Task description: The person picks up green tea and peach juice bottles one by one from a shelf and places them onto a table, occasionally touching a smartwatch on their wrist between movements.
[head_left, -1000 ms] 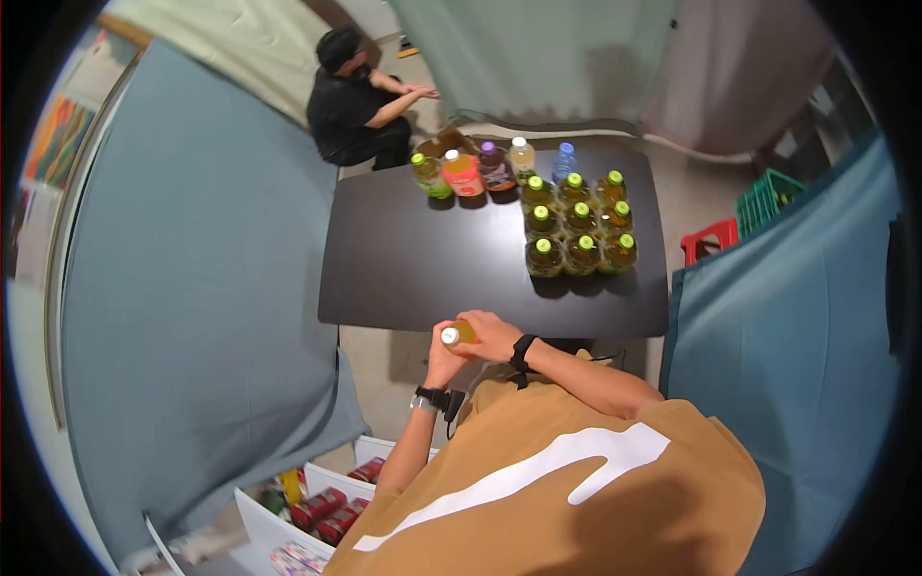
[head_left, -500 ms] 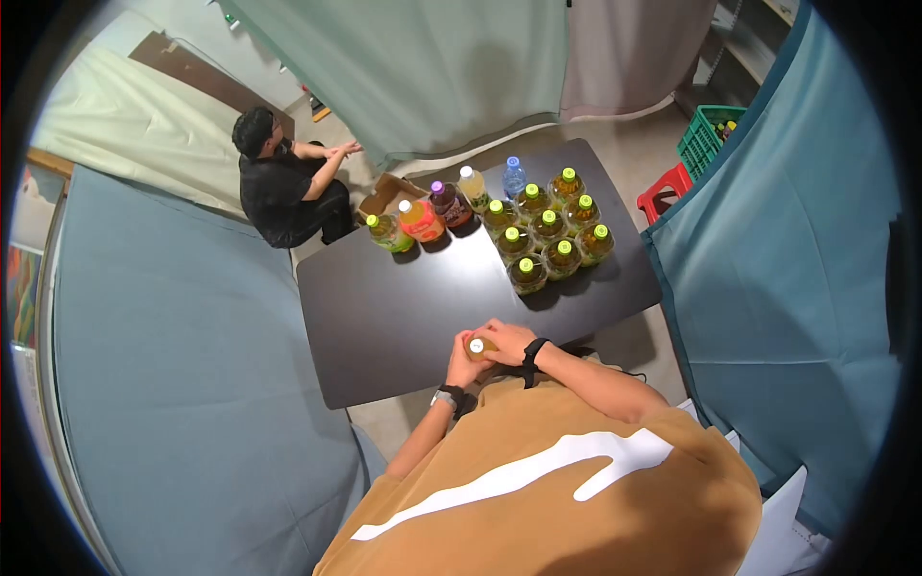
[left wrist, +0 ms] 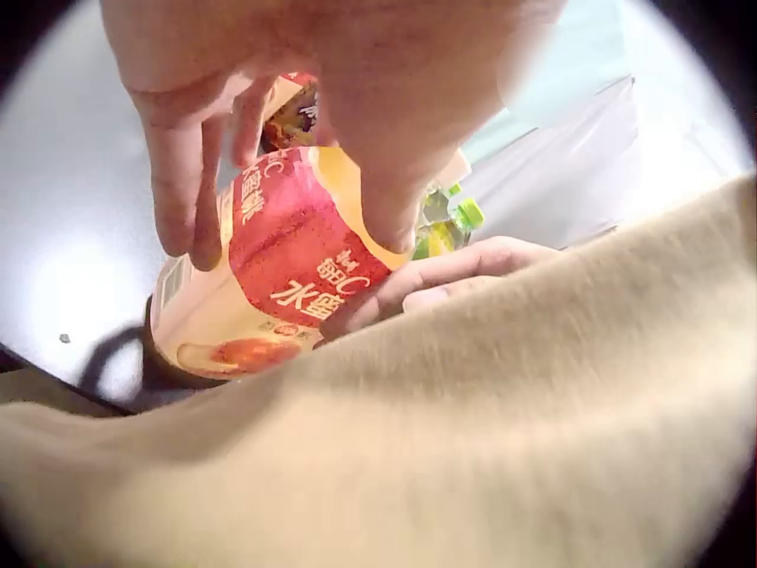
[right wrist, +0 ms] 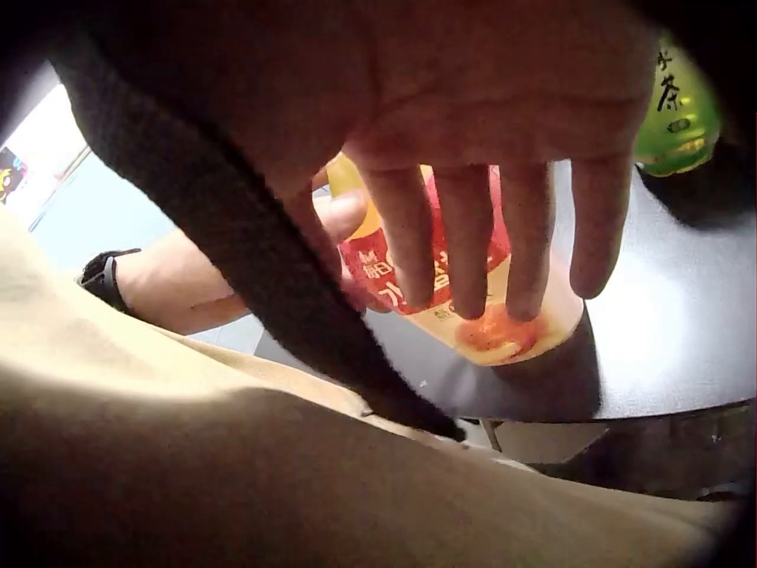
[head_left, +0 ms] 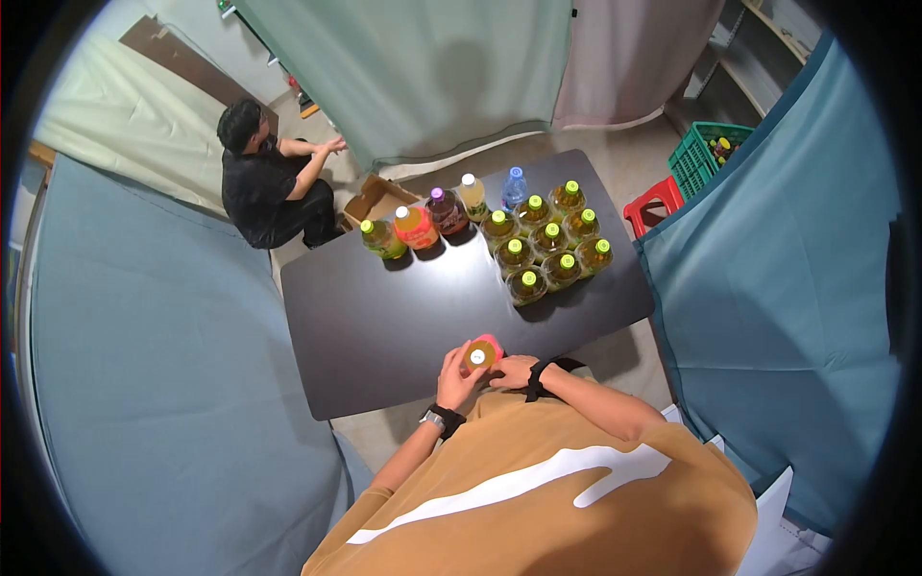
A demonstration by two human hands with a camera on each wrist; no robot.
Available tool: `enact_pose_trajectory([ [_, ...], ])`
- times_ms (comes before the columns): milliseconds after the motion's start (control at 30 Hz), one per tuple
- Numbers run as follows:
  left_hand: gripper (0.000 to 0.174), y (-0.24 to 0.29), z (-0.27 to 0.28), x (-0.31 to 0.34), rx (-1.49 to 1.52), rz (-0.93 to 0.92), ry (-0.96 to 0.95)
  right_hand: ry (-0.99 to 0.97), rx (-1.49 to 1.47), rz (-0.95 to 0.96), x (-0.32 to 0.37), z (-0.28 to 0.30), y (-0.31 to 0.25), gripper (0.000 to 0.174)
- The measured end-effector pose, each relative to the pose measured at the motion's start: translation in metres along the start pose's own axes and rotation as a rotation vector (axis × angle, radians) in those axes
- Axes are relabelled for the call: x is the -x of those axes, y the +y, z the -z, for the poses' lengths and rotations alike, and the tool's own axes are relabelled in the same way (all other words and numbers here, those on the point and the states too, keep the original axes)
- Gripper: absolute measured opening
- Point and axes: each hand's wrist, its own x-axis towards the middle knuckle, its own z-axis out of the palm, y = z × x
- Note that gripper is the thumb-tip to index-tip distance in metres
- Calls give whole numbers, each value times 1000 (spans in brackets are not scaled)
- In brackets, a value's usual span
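Note:
At the table's near edge is a juice bottle (head_left: pixel 491 347) with a white cap and a pink-red and cream label. My left hand (head_left: pixel 455 380) grips its upper part, thumb on one side and fingers on the other. The label and a peach picture show on the juice bottle (left wrist: pixel 290 243) in the left wrist view, where its base is by the dark tabletop. Beside the bottle, on its right, is my right hand (head_left: pixel 517 372). Its fingers (right wrist: pixel 470 243) are straight and spread, overlapping the label in the right wrist view.
On the dark table (head_left: pixel 384 336), several green-capped tea bottles (head_left: pixel 552 240) stand grouped at the right. A row of mixed drink bottles (head_left: pixel 416 228) lines the far edge, by a cardboard box (head_left: pixel 378 200). A person (head_left: pixel 274 182) sits beyond; a red stool (head_left: pixel 653 205) and green crate (head_left: pixel 706 154) stand right.
The head view has swung round. Both hands were around the juice bottle's top; the bottle has moved over the table edge in my left hand, and my right hand's fingers have come off its top.

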Motion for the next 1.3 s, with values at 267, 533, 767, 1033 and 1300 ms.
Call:
enact_pose_trajectory([
  [267,64,-7,15,-70,-143,-136,75,226,-80,86,-38,22,13,65],
  [533,59,12,32,-196,-118,-39,64,458,-262,-56,-114,77,36,94],
  [767,60,11,25,-249,-217,-214,147,653,-463,-59,-150,91,36,99],
  [1033,62,-2,18,-267,-236,-184,89,639,-561,-57,-152,103,35,101],
  [1300,85,-39,9,-284,-87,-218,27,712,-668,-22,-154,98,39,93],
])
